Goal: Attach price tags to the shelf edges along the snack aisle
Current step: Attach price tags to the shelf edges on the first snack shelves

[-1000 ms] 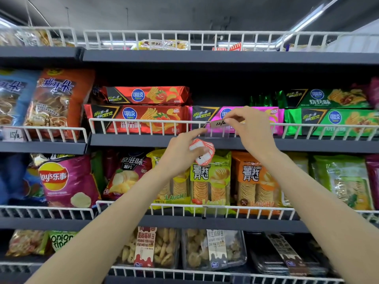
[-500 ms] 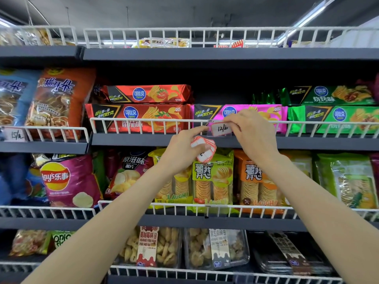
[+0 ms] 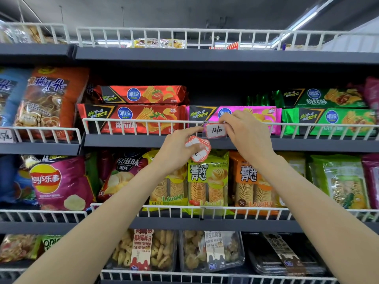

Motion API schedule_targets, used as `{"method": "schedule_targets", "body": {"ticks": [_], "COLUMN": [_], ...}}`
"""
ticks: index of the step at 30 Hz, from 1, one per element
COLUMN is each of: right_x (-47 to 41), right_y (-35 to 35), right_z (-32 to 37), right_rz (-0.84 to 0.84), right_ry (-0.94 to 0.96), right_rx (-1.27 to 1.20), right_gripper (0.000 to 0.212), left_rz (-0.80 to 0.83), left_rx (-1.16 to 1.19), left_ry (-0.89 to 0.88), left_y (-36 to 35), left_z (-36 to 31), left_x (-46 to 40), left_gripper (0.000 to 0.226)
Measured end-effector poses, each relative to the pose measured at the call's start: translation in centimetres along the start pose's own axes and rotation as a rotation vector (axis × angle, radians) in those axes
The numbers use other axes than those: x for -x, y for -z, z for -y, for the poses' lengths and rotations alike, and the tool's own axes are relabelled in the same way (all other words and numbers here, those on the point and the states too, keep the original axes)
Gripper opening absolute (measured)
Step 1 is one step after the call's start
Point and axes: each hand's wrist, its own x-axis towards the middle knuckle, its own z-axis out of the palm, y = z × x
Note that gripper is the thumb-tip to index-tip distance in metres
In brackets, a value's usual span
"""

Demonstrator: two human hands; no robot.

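the price tag (image 3: 215, 130), white with a red border and handwriting, hangs flat against the wire rail (image 3: 143, 121) of the middle shelf (image 3: 127, 141), just above centre at about 12 o'clock. the right hand (image 3: 247, 133) pinches its right edge and top with curled fingers. at 9 o'clock from the tag the left hand (image 3: 176, 149) points its forefinger to the tag's left edge while its other fingers grip a stack of tags (image 3: 198, 148) just below.

behind that rail lie red chip packs (image 3: 135, 117), a pink pack (image 3: 258, 115) and green packs (image 3: 336, 119). the shelf at 6 o'clock holds yellow-green and orange crisp packs (image 3: 207, 181), with a magenta chip bag (image 3: 59, 181) at 8 o'clock. the lowest shelf holds clear boxes of biscuits (image 3: 143, 251).

a second ago the tag was tilted edge-on at the rail top; half a second ago it faced out, and it now sits squarely on the rail.
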Motion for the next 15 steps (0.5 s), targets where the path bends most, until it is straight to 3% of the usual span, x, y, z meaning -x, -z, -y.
{"method": "schedule_targets", "body": {"ticks": [3,15], "right_x": [-0.07,0.49], "right_y": [0.05,-0.85], "right_z": [0.12,0.29], "right_rz": [-0.009,0.012], "right_ry": [-0.014,-0.086], "right_rx": [-0.016,-0.014], "right_gripper": [0.008,0.013], "left_rz": [-0.001,0.007], "left_rx": [-0.001,-0.007], "left_ry": [-0.002,-0.016], "left_y": [0.06,0.28], "left_z": [-0.09,-0.16], "left_x": [0.03,0.01], "left_gripper": [0.049,0.048]}}
